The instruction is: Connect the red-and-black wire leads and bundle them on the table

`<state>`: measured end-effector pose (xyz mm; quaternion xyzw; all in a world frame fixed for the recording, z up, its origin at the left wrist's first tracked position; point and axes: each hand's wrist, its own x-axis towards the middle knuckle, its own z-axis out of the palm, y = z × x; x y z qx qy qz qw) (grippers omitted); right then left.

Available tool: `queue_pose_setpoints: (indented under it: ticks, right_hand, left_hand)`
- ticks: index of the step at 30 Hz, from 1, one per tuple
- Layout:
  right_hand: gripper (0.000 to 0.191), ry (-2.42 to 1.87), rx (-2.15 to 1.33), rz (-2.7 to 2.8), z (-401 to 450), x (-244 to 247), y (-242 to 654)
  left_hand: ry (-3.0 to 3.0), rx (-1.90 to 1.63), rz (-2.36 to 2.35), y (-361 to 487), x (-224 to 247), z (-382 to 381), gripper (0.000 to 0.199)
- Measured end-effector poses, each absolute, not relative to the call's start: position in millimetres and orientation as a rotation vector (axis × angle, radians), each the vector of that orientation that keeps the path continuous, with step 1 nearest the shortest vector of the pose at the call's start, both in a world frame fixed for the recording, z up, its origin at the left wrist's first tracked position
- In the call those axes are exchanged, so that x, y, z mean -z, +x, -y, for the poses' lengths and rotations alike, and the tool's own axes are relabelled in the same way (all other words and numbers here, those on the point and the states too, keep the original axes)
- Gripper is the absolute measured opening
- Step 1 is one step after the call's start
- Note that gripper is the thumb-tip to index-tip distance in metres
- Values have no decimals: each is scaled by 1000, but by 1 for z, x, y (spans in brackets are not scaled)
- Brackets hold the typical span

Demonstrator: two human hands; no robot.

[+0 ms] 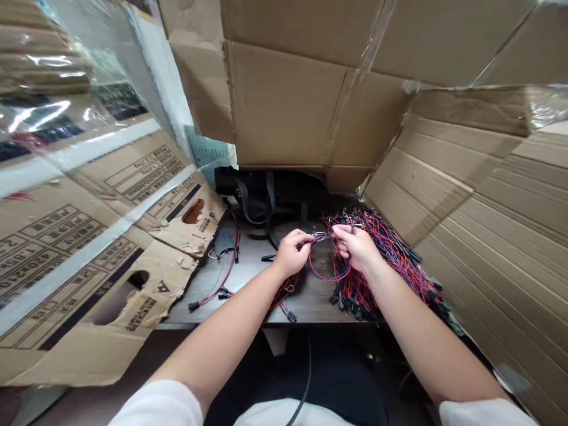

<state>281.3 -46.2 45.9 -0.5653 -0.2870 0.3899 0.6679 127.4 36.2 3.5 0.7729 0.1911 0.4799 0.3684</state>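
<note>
Between my hands is a red-and-blue wire harness (329,279), its slack hanging in a loop over the table. My left hand (293,253) pinches one part of it, thumb against fingers. My right hand (354,248) grips another part a short way to the right, fingers closed. Small details where the fingers meet the wires are too fine to make out. Right beside and beneath my right hand lies a large pile of red, blue and black wire harnesses (390,260) with black connectors. More wires with a black connector (291,316) lie partly hidden under my left forearm.
A loose wire harness (231,272) lies on the dark table (257,307) at the left, near a small dark object (224,242). A black bag (288,192) with straps is at the back. Cardboard panels (288,106) enclose the table at the back and both sides.
</note>
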Motion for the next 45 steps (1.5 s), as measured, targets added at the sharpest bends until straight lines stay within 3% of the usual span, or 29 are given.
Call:
queue_pose_setpoints:
  ticks: [7,13,17,33,37,40,45]
  right_hand:
    - [32,-1370,-877,889,52,-49,282]
    - [16,-1551,-750,1126,51,-55,287]
    - [29,-1493,-741,1014,56,-59,288]
    - [45,-1181,-692,676,75,-72,303]
    - [31,-1537,-780,973,79,-73,311]
    - [30,-1926,-534,1282,85,-78,318]
    - [51,-2324,-91,1453,89,-93,324]
  left_hand:
    - [1927,-1202,-487,124,-9,-35,19]
    - [1874,-1184,-418,121,-14,-34,18]
    - [1724,-1158,-460,121,-15,-36,15]
    - [1601,-1212,-593,124,-7,-47,13]
    - [1716,-1287,-589,123,-7,-47,11]
    - [1799,-1361,-588,122,-7,-47,14]
    - [2140,-1445,-504,120,-2,-47,22]
